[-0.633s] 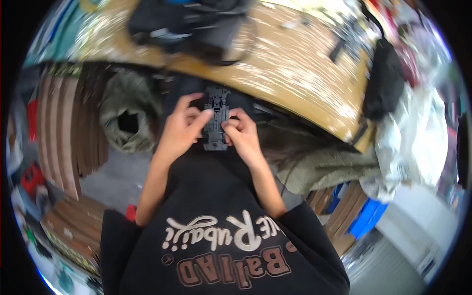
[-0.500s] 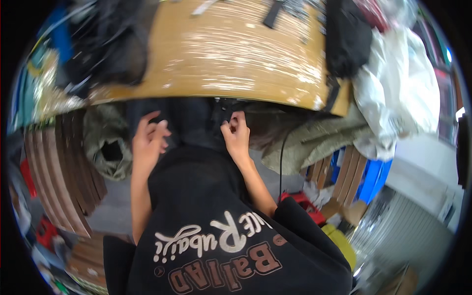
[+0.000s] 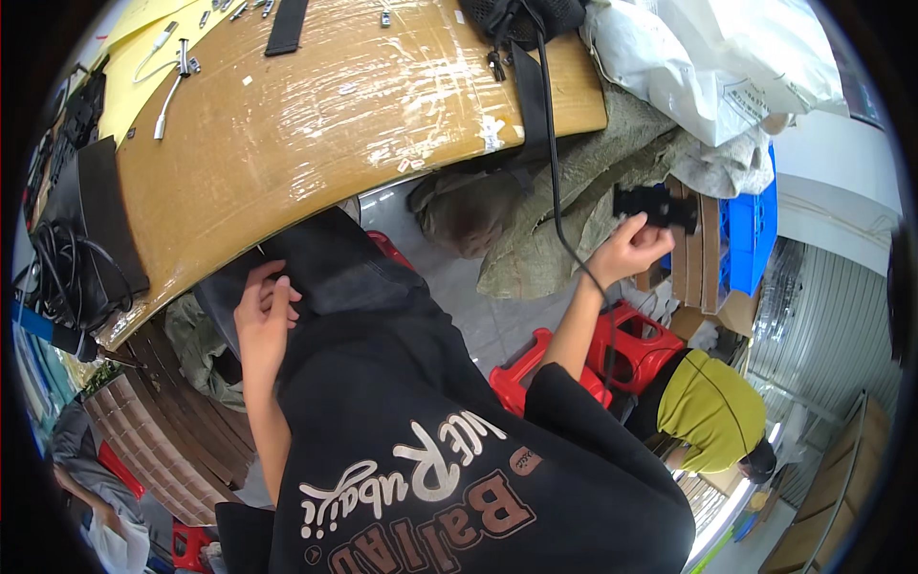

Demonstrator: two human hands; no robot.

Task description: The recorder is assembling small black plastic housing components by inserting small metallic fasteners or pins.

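My right hand (image 3: 631,251) is stretched out to the right, away from my body. Between its closed thumb and fingers is a small black flat piece with an uneven outline (image 3: 655,208); its exact kind is too blurred to tell. A black cable (image 3: 554,163) hangs from the table edge and passes that forearm. Over my lap, below the table edge, my left hand (image 3: 262,311) is loosely bent with fingers apart and nothing visible in it. Dark trousers (image 3: 335,258) lie beneath it. The film-covered brown tabletop (image 3: 316,124) spans the area in front of me.
Small metal-ended pieces (image 3: 161,120) and a black strap (image 3: 287,27) lie on the table. At right are a white bag (image 3: 708,67), woven sacking (image 3: 535,239), a blue crate (image 3: 749,239) and red stools (image 3: 631,344). A person in a yellow-green shirt (image 3: 712,411) is bent over behind.
My right hand has swung from my lap out to the right and now shows the black piece. My left hand stays over my lap. The view has turned to the right.
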